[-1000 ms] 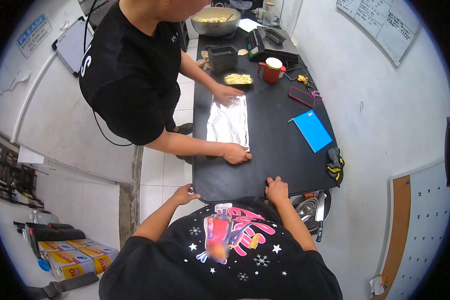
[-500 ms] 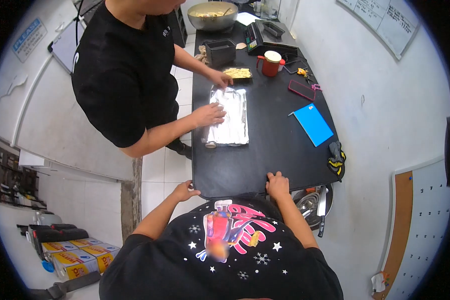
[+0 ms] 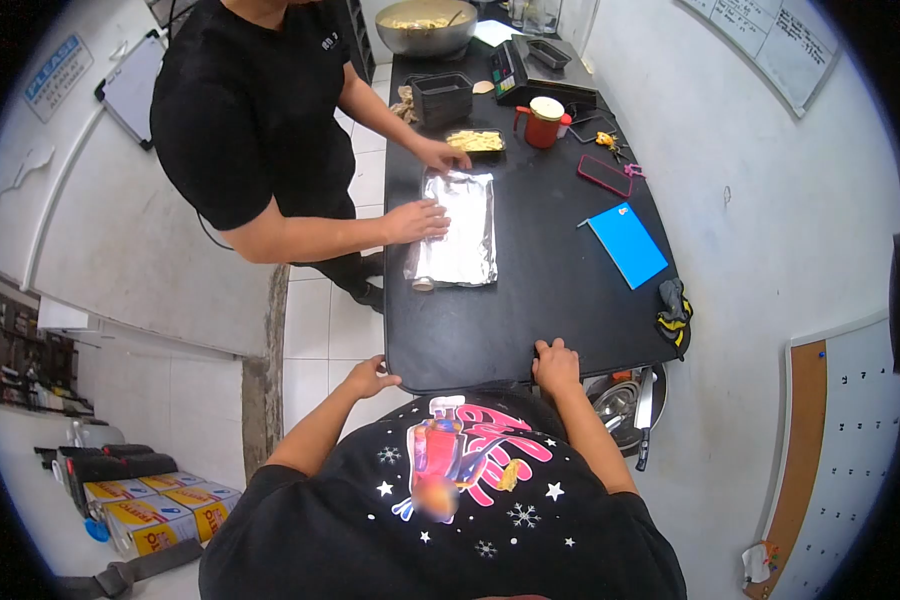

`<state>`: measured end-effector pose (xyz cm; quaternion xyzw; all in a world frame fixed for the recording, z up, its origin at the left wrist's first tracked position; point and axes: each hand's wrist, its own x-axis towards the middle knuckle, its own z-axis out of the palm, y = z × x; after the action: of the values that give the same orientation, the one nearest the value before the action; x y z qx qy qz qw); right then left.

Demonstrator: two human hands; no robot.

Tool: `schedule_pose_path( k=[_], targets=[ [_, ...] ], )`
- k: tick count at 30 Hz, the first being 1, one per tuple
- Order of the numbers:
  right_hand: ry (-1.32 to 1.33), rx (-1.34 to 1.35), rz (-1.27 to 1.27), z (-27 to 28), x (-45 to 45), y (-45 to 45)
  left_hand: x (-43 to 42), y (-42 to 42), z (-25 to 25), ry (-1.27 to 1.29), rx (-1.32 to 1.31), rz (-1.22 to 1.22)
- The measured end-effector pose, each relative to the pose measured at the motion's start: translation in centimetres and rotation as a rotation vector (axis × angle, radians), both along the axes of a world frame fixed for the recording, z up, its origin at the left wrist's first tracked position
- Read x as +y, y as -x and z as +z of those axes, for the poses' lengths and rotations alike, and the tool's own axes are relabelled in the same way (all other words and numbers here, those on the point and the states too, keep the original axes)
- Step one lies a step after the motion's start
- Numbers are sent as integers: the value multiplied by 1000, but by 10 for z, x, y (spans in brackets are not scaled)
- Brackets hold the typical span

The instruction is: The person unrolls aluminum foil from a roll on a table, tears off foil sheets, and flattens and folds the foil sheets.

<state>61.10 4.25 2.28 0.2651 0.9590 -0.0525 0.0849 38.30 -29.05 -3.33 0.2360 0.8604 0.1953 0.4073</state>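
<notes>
Head view: a foil sheet (image 3: 470,235) lies on the black bench (image 3: 515,325), left of the bench's centre line, at the upper middle of the frame. A round, tube-like end shows at its lower left corner. The co-worker's right hand (image 3: 417,221) is laid flat across the left margin of the foil; the co-worker's left hand (image 3: 442,155) is at its upper edge.

The wearer's left hand (image 3: 372,378) is at the bench's near left corner, lower centre of the frame, thumb along the edge. Its fingers are partly hidden; whether they grip the edge cannot be told. The wearer's right hand (image 3: 557,367) rests on the near edge, fingers extended and loosely spread, holding nothing.

Just above the foil stands a black tray (image 3: 503,148) of pale yellow pieces. Above it are a dark rectangular tin (image 3: 442,97) and, at upper centre, a metal bowl (image 3: 425,42). To the right are a scale (image 3: 507,72) and a red container (image 3: 542,128) with a pale lid. Right of centre lie a pink-edged phone (image 3: 605,176) and a blue notebook (image 3: 627,246). A knife (image 3: 645,405) sits over metal bowls (image 3: 615,405) beyond the bench's near right edge.
</notes>
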Motion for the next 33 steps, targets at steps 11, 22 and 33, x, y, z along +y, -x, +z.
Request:
schedule_pose_path(
  k=[11,22,33],
  targets=[
    [-7,-6,5,2,0,0,-1,-1,-2,-10,13,0],
    [22,-6,-13,7,-1,0,0,-1,2,-7,10,-3],
    [-8,28,-8,-1,0,-1,-2,2,-7,-32,-24,15]
  ],
)
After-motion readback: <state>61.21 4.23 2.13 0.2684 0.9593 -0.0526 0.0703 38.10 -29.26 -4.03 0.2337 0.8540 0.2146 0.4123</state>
